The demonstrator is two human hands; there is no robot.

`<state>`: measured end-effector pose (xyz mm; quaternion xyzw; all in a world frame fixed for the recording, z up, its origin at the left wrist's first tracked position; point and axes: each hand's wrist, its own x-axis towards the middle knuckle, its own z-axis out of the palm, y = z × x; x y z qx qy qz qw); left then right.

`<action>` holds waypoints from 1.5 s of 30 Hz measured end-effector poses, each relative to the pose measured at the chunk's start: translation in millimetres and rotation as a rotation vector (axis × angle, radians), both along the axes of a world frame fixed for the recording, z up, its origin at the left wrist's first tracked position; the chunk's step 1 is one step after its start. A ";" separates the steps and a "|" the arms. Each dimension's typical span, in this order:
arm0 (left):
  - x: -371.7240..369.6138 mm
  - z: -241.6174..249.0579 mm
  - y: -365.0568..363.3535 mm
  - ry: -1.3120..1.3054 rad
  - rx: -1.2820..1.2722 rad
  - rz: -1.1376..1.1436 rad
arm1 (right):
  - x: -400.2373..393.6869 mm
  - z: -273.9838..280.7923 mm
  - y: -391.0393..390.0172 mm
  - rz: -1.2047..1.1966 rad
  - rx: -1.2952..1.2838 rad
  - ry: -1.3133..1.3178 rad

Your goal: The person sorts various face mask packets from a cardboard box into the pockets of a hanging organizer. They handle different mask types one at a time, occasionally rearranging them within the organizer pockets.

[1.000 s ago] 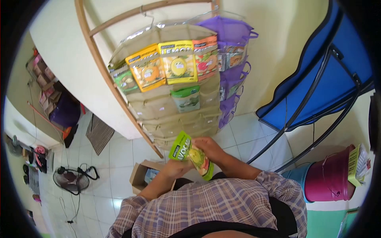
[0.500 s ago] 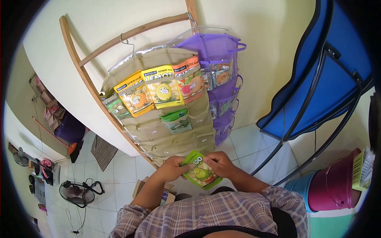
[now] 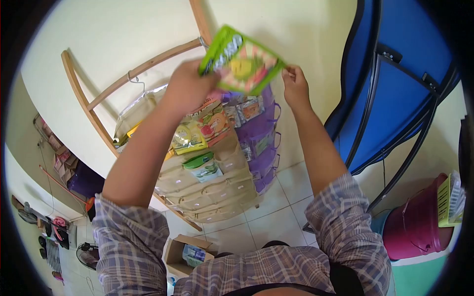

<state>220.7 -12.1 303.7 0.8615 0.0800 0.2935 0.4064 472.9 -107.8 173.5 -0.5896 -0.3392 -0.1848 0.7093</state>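
Box: open on the floor, a pack inside.
Left hand: closed on the green pouch's near edge.
Beige organizer: hangs below, pouches pocketed.
Green pouch: raised, tilted, between both hands.
Purple organizer: hangs just beside the beige.
Right hand: pinches the pouch's corner.

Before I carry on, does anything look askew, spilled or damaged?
Nothing looks spilled or damaged. The green packet is tilted, but it is raised in the right hand, so that seems ordinary; blur softens its lettering. The open cardboard box stands upright on the floor.
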 end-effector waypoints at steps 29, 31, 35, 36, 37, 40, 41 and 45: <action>114.5 61.7 0.6 0.428 1.153 0.300 | 48.6 20.8 -43.2 0.678 -0.395 0.066; 117.2 62.6 0.2 0.497 1.259 0.320 | 26.6 32.4 -50.0 0.585 -0.356 0.248; 124.9 52.2 -1.1 0.314 1.241 0.376 | 18.0 28.0 -50.3 0.911 -0.013 0.546; 128.0 53.9 -2.5 0.421 1.281 0.370 | 16.8 28.6 -53.6 0.912 0.026 0.557; 130.4 55.9 -3.8 0.527 1.321 0.364 | 16.0 30.2 -56.0 0.913 0.067 0.565; 128.4 63.4 -8.6 0.656 1.378 0.325 | 20.9 24.3 -47.7 0.778 -0.079 0.440; 128.2 66.4 -11.9 0.656 1.381 0.320 | 22.9 22.7 -45.9 0.774 -0.077 0.442; 130.1 63.7 -18.9 0.341 1.061 0.345 | 24.6 25.4 -38.8 0.618 -0.147 0.270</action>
